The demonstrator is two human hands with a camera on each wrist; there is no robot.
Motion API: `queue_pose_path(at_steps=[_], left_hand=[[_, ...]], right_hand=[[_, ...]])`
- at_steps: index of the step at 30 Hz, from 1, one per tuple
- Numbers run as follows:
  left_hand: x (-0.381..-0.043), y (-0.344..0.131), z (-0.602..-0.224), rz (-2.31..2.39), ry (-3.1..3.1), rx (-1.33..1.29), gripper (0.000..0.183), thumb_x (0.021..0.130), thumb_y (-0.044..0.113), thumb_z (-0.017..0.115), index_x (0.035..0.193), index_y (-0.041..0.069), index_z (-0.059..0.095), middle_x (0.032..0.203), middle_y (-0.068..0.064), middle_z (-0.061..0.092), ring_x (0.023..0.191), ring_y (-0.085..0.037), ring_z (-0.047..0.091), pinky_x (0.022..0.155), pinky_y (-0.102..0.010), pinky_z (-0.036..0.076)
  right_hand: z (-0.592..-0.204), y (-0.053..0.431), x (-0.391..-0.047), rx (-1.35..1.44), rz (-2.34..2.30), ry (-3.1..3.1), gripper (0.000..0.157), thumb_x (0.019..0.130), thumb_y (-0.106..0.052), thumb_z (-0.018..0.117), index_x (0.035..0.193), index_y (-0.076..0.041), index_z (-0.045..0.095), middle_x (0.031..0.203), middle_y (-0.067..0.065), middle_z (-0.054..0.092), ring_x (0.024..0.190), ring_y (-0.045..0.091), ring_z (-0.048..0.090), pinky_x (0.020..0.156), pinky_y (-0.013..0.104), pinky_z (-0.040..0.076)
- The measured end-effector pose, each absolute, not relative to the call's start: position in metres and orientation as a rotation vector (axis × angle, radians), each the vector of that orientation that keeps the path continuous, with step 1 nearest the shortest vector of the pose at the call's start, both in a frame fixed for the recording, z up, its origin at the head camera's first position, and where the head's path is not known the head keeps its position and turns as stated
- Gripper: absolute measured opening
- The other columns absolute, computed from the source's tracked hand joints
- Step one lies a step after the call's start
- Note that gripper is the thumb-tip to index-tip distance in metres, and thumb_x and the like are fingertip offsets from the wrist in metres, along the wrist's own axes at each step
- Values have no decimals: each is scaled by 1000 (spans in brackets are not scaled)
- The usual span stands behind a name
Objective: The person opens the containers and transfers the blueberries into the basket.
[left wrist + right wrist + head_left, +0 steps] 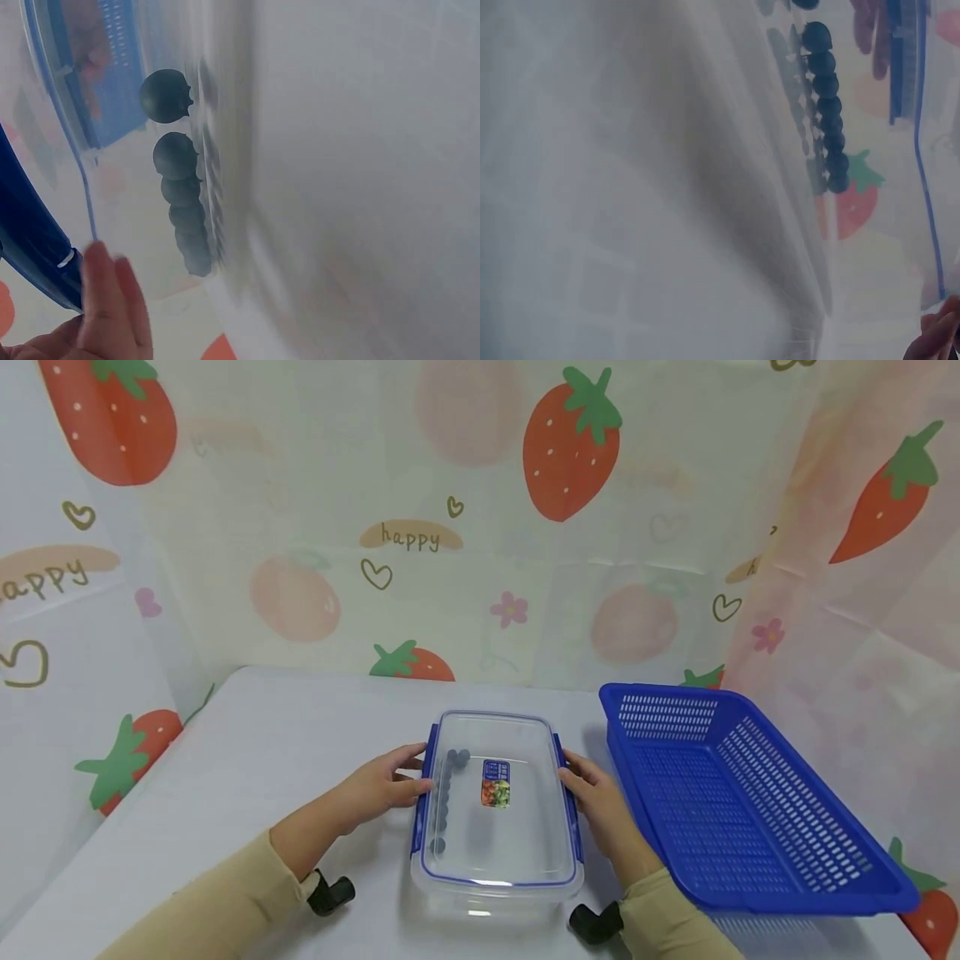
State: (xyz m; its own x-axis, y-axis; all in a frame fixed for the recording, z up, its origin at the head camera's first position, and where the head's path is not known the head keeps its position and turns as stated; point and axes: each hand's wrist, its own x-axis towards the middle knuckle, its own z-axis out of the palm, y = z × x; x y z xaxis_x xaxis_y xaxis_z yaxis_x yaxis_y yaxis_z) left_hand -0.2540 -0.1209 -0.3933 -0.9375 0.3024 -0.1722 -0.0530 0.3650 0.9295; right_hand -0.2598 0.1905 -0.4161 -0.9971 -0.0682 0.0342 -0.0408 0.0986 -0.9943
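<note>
A clear plastic food box (525,852), its lid on and blue latches at the sides, rests on the white table. Inside, several blueberries (442,806) line up along the left wall; the left wrist view shows these blueberries (176,155) close up. My left hand (375,787) touches the left latch (422,814), its fingers rather straight. At the opposite side, my right hand (603,806) touches the right latch (572,827), thumb near the lid's edge. Only fingertips of the right hand (936,334) show in the right wrist view.
A blue perforated basket (750,893) stands right of the box, close to the right hand. Behind the table (300,718) hangs a strawberry-patterned cloth (337,460). Black fittings (330,893) stick out by both sleeves.
</note>
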Motion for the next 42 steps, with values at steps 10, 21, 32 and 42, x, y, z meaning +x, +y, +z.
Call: queue_pose_path(at_steps=[10,21,32,42], left_hand=[[-252,-120,-390,1674,2180,142,73,82,32,67,143,23,28,107,-11,55,93,-20,60,81,-40,52],[-248,-115,-386,1734,2120,102,69,86,26,62,144,24,24,113,-13,53,93,-22,59,78,-40,53],[-246,-118,-393,1783,2073,122,63,92,20,54,146,24,22,116,-12,50,93,-23,56,79,-37,53],[-246,-117,-392,1799,2087,96,63,92,13,54,145,24,23,108,-13,52,87,-23,58,75,-36,54]], right_hand=[[-416,190,-258,-92,-2183,2194,48,92,-15,52,136,-1,39,135,19,43,94,11,57,75,28,51],[-415,189,-257,-92,-2244,2145,46,93,-11,50,136,1,39,136,20,41,91,8,58,74,27,51],[-413,189,-255,-77,-2222,2164,46,93,-13,50,136,0,40,136,18,42,91,9,58,74,27,51],[-414,189,-255,-83,-2236,2132,46,93,-12,50,136,0,39,137,19,42,89,8,59,74,28,51]])
